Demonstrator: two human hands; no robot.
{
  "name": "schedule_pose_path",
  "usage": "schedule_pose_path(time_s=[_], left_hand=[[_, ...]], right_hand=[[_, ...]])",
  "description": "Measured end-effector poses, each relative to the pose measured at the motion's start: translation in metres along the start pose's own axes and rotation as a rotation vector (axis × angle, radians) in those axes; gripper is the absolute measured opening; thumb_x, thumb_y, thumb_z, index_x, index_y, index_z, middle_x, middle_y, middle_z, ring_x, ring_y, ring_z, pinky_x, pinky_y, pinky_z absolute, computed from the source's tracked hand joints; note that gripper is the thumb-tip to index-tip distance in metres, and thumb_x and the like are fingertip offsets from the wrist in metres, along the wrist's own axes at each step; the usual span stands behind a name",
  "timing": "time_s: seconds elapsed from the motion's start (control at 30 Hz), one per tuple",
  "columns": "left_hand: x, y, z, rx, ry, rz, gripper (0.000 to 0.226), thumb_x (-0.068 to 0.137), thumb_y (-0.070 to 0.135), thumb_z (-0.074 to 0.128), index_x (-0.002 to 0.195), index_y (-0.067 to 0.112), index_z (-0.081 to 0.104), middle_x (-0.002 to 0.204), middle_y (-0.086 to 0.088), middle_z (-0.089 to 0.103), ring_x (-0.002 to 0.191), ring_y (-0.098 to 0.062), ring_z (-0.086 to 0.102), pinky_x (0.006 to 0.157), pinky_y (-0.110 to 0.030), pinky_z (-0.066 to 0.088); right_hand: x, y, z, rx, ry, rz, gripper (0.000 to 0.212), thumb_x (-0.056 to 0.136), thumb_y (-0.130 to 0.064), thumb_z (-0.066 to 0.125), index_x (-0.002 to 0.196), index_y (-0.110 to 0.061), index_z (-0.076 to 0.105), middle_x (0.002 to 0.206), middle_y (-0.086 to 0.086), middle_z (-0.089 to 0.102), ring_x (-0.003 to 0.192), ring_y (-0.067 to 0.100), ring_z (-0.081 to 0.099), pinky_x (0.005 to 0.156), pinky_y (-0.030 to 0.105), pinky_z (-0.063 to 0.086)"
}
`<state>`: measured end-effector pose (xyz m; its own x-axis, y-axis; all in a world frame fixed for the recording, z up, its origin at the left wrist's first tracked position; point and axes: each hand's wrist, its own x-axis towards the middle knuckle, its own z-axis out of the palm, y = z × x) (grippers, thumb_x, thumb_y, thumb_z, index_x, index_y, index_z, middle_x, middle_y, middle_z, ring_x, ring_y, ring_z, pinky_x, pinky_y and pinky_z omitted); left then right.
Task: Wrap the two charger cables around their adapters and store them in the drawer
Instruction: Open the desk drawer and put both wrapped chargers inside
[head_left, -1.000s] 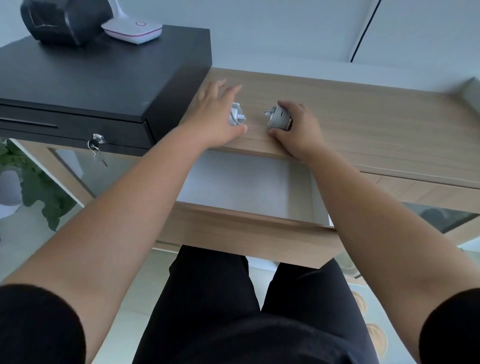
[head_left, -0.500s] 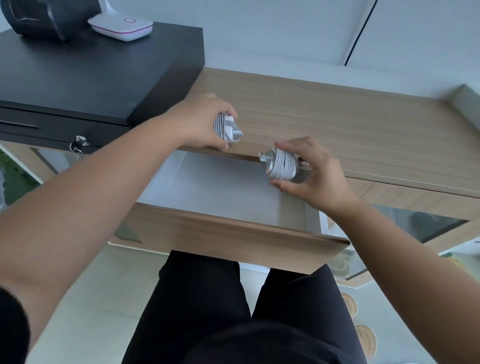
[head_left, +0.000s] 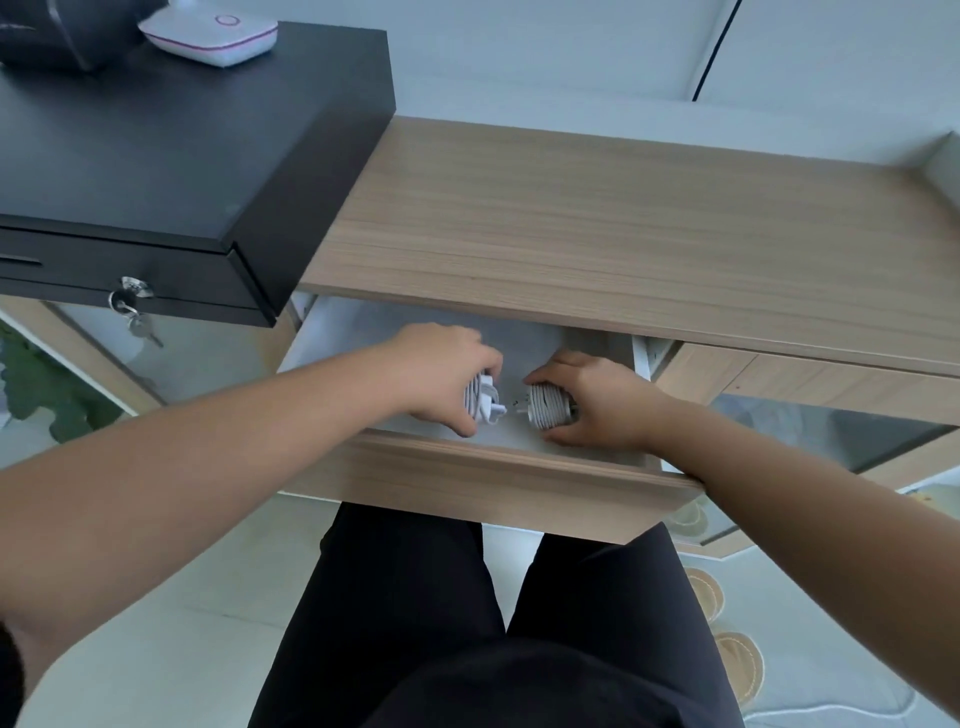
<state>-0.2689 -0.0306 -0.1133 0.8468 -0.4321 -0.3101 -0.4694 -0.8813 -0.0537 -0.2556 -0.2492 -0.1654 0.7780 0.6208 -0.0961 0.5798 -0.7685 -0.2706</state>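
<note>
Much of both chargers was covered by the fingers around them. The left charger bundle (head_left: 482, 399) showed only its white cable coils and a plug end poking out toward the right; the adapter body under the coils could not be made out. The right charger bundle (head_left: 546, 406) showed grey-white coils and two small prongs on its left side, the rest hidden in the palm. Whether either bundle touched the drawer floor could not be told. The back of the drawer (head_left: 467, 470) ran out of sight under the front edge of the wooden desk (head_left: 623, 228), and the drawer's front panel hid its near inside wall.

The left hand (head_left: 447, 376) reached in from the left, knuckles up, fingers curled down and closed around its bundle. The right hand (head_left: 597, 400) came in from the right, thumb on the near side and fingers over the top, clasping its bundle. Both bundles were inside the open drawer, near its front edge, just beside each other with their plug ends nearly meeting.

A black cash box (head_left: 182, 156) sat on the desk's left end, keys (head_left: 136, 317) hanging from its lock. The person's dark trousers (head_left: 493, 623) filled the bottom of the view.
</note>
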Motion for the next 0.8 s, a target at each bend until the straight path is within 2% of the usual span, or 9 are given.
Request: schedule_pose_path(time_s=[0.17,0.37,0.57,0.67,0.73,0.8], left_hand=[[0.022,0.004,0.017,0.032,-0.044,0.017,0.062,0.067,0.049,0.074,0.122,0.032,0.052,0.115,0.001,0.053,0.099,-0.023,0.059,0.066,-0.028,0.041],[0.029,0.002,0.027,-0.02,-0.129,0.027,0.065,0.07,0.051,0.074,0.127,0.032,0.048,0.121,0.001,0.049,0.106,-0.022,0.056,0.071,-0.029,0.041],[0.021,-0.004,0.02,-0.143,-0.129,-0.03,0.098,0.064,0.061,0.079,0.144,0.034,0.03,0.136,0.0,0.042,0.117,-0.022,0.054,0.084,-0.033,0.048],[-0.005,-0.01,0.002,-0.345,-0.024,-0.084,0.086,0.07,0.067,0.071,0.142,0.04,0.032,0.139,0.007,0.043,0.117,-0.014,0.051,0.09,-0.034,0.046],[-0.032,-0.013,-0.006,-0.615,0.043,-0.065,0.072,0.072,0.067,0.068,0.135,0.048,0.038,0.135,0.021,0.046,0.112,-0.001,0.051,0.094,-0.03,0.045],[-0.06,-0.013,-0.009,-0.808,0.068,-0.017,0.075,0.064,0.064,0.076,0.129,0.056,0.04,0.128,0.032,0.048,0.115,0.009,0.049,0.098,-0.025,0.044]], right_hand=[[0.003,-0.001,0.001,-0.135,-0.115,0.023,0.063,0.073,-0.037,0.07,0.13,-0.026,0.046,0.127,0.0,0.05,0.108,0.024,0.058,0.084,0.035,0.05],[0.004,-0.001,0.003,-0.206,-0.182,0.063,0.069,0.068,-0.039,0.077,0.125,-0.023,0.041,0.123,0.003,0.049,0.1,0.03,0.06,0.077,0.039,0.053],[-0.001,-0.005,-0.008,-0.073,-0.161,0.098,0.086,0.062,-0.045,0.083,0.133,-0.029,0.037,0.129,0.003,0.048,0.107,0.025,0.057,0.086,0.038,0.051],[-0.016,-0.006,-0.031,0.147,-0.109,0.152,0.089,0.06,-0.047,0.085,0.134,-0.032,0.038,0.127,0.0,0.051,0.114,0.02,0.054,0.097,0.036,0.046],[-0.032,-0.003,-0.046,0.258,0.016,0.155,0.079,0.063,-0.046,0.083,0.129,-0.03,0.045,0.117,-0.005,0.058,0.11,0.014,0.058,0.099,0.035,0.046],[-0.049,-0.002,-0.055,0.387,0.178,0.157,0.067,0.062,-0.048,0.081,0.121,-0.031,0.052,0.106,-0.009,0.064,0.101,0.007,0.063,0.097,0.035,0.05]])
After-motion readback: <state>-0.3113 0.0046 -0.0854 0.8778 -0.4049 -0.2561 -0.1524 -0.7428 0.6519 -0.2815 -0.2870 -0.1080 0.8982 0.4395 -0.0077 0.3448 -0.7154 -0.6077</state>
